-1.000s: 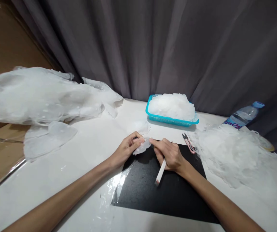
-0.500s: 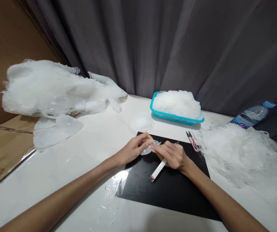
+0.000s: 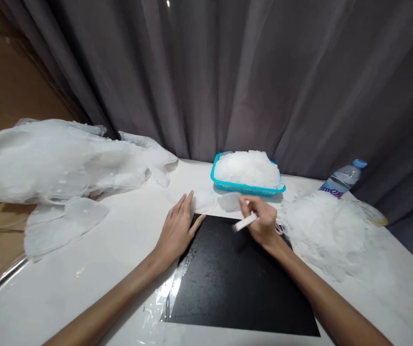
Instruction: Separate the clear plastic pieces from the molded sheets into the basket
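Observation:
My left hand (image 3: pixel 179 223) lies open at the left edge of the black mat (image 3: pixel 249 283), its fingers stretched toward a small pile of translucent white pieces (image 3: pixel 205 200). In my right hand (image 3: pixel 262 218) is a white-handled craft knife (image 3: pixel 245 222), its handle jutting out to the left below the fingers. The knife's blade is hidden by the hand. At the fingertips of that same hand is a thin translucent piece (image 3: pixel 230 202), just in front of the basket; whether it is pinched there I cannot make out.
A blue basket (image 3: pixel 249 187) heaped with white translucent pieces stands at the back. Stringy offcuts (image 3: pixel 325 230) lie on the right, before a water bottle (image 3: pixel 343 180). Pink-handled thread snips (image 3: pixel 279 229) are partly covered by my right hand. Large translucent sheets (image 3: pixel 58 163) are piled left.
My left hand has let go of the translucent piece and moved left, opening flat. The right hand has carried the knife up toward the basket, with the piece now at its fingertips. The view has tilted.

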Available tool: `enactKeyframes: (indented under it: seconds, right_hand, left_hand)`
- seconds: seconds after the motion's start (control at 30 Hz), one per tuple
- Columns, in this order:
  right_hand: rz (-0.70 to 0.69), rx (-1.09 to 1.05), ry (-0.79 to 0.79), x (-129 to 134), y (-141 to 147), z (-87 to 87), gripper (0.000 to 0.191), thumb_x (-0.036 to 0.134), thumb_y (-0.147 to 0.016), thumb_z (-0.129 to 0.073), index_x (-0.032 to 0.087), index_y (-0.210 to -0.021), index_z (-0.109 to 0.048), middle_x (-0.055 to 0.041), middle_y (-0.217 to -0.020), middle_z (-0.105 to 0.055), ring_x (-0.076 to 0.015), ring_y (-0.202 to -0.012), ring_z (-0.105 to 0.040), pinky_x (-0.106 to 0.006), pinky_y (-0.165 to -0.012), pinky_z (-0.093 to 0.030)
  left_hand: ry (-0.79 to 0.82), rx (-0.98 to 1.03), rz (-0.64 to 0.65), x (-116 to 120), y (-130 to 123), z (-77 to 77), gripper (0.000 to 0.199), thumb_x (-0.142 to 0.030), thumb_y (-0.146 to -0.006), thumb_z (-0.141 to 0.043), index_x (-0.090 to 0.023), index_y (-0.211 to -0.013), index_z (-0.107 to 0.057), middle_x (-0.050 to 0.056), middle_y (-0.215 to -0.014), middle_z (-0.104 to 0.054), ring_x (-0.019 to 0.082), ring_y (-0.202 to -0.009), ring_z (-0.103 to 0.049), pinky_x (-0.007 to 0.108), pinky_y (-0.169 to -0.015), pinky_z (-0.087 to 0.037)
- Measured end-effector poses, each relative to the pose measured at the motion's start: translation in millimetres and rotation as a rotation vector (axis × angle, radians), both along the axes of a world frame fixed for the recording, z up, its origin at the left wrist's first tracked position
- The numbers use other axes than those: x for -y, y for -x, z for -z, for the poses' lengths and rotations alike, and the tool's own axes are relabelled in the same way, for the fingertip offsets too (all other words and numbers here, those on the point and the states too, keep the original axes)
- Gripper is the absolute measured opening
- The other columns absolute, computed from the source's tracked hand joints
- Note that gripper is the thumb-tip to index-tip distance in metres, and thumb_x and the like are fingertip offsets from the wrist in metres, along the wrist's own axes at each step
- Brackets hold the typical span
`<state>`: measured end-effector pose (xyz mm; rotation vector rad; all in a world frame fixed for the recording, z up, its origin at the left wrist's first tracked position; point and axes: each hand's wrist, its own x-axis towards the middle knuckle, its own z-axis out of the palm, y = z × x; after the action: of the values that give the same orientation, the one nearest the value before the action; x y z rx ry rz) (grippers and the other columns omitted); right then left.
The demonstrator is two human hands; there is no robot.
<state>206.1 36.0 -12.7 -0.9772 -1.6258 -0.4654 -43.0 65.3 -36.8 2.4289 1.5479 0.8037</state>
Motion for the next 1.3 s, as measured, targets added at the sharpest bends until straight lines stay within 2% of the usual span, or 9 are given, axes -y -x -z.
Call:
enactKeyframes:
  seconds: [0.13, 0.23, 0.3, 0.53, 0.83, 0.97, 1.1, 1.17, 1.3]
  right_hand:
    - [0.325, -0.254, 0.028, -39.0, -36.1, -37.4, 0.03, 0.04, -0.106, -0.054, 0.017, -0.092, -0.067, 0.0037, -0.058, -0.054, -0.0129, -0.052, -0.052, -0.026, -0.057, -0.039]
    - [0.548, -0.164, 0.133, -70.8, -59.1, -62.7, 0.042, 0.045, -0.11, -0.043, 0.016, -0.1, -0.072, -0.0039, -0.071, -0.064, -0.0182, -0.071, -0.062, -0.029, -0.066, -0.038]
    - [0.6, 0.012, 0.29, -86.4, -68.6, -69.5, 0.041, 0.04, -0.111, -0.04, 0.016, -0.106, -0.073, -0.0082, -0.079, -0.069, -0.0204, -0.077, -0.063, -0.029, -0.066, -0.032]
    - [0.464, 0.238, 0.458, -89.4, -76.9, -49.9, 0.023, 0.033, -0.104, -0.058, 0.019, -0.097, -0.075, -0.0061, -0.076, -0.071, -0.0202, -0.076, -0.058, -0.029, -0.062, -0.023]
    - [0.408, 0.199, 0.427, -78.0, -79.7, -55.3, 0.037, 0.043, -0.109, -0.046, 0.018, -0.101, -0.071, -0.0065, -0.085, -0.07, -0.0214, -0.082, -0.057, -0.03, -0.065, -0.029]
    - [0.363, 0.165, 0.386, -58.1, -54.6, -45.1, 0.039, 0.044, -0.11, -0.041, 0.018, -0.101, -0.069, -0.0067, -0.087, -0.068, -0.022, -0.084, -0.06, -0.031, -0.068, -0.034]
    - [0.212, 0.241, 0.393, -31.0, -13.6, -25.9, 0.031, 0.044, -0.108, -0.051, 0.02, -0.101, -0.069, -0.0042, -0.084, -0.068, -0.0209, -0.082, -0.062, -0.031, -0.072, -0.041]
    - [0.072, 0.285, 0.429, -19.3, 4.7, -16.6, 0.025, 0.04, -0.106, -0.056, 0.019, -0.107, -0.068, -0.005, -0.089, -0.069, -0.0215, -0.086, -0.064, -0.031, -0.075, -0.045]
    - [-0.031, 0.305, 0.537, -0.2, 28.2, -2.3, 0.024, 0.036, -0.103, -0.061, 0.017, -0.118, -0.064, -0.008, -0.102, -0.068, -0.0241, -0.095, -0.066, -0.033, -0.078, -0.052]
  left_hand:
    - [0.043, -0.052, -0.052, -2.1, 2.5, 3.0, 0.061, -0.05, -0.104, -0.049, -0.016, -0.155, -0.041, 0.02, -0.154, -0.056, 0.038, -0.142, -0.053, 0.053, -0.115, -0.041]
    - [0.03, -0.032, -0.061, -1.0, 3.7, 0.5, 0.049, -0.044, -0.105, -0.046, -0.017, -0.145, -0.053, 0.018, -0.149, -0.062, 0.038, -0.139, -0.056, 0.053, -0.112, -0.044]
    - [0.033, -0.011, -0.071, 0.1, 3.7, -3.4, 0.045, -0.042, -0.105, -0.046, -0.016, -0.14, -0.057, 0.019, -0.145, -0.064, 0.038, -0.135, -0.059, 0.053, -0.109, -0.045]
    - [0.032, 0.044, -0.076, 1.8, 1.3, -11.7, 0.029, -0.039, -0.103, -0.05, -0.019, -0.12, -0.06, 0.015, -0.126, -0.068, 0.036, -0.115, -0.065, 0.05, -0.097, -0.051]
    - [0.053, 0.182, 0.025, -4.4, 0.5, 0.8, 0.036, -0.039, -0.101, -0.053, -0.02, -0.131, -0.05, 0.015, -0.143, -0.06, 0.032, -0.134, -0.056, 0.047, -0.113, -0.043]
    - [0.077, 0.231, 0.016, -5.2, 0.3, -0.1, 0.031, -0.039, -0.102, -0.051, -0.02, -0.126, -0.053, 0.014, -0.128, -0.066, 0.032, -0.122, -0.061, 0.049, -0.107, -0.046]
    - [0.086, 0.276, 0.012, -6.3, -1.5, -2.9, 0.027, -0.041, -0.101, -0.052, -0.02, -0.118, -0.056, 0.012, -0.119, -0.065, 0.031, -0.116, -0.06, 0.047, -0.105, -0.045]
    - [0.089, 0.303, 0.016, -5.6, -2.9, -5.5, 0.025, -0.042, -0.102, -0.051, -0.021, -0.113, -0.058, 0.01, -0.114, -0.065, 0.03, -0.113, -0.06, 0.046, -0.104, -0.044]
    - [0.074, 0.379, -0.025, 1.4, -4.9, -15.5, 0.025, -0.042, -0.106, -0.043, -0.021, -0.102, -0.057, 0.008, -0.105, -0.065, 0.028, -0.105, -0.06, 0.043, -0.099, -0.044]
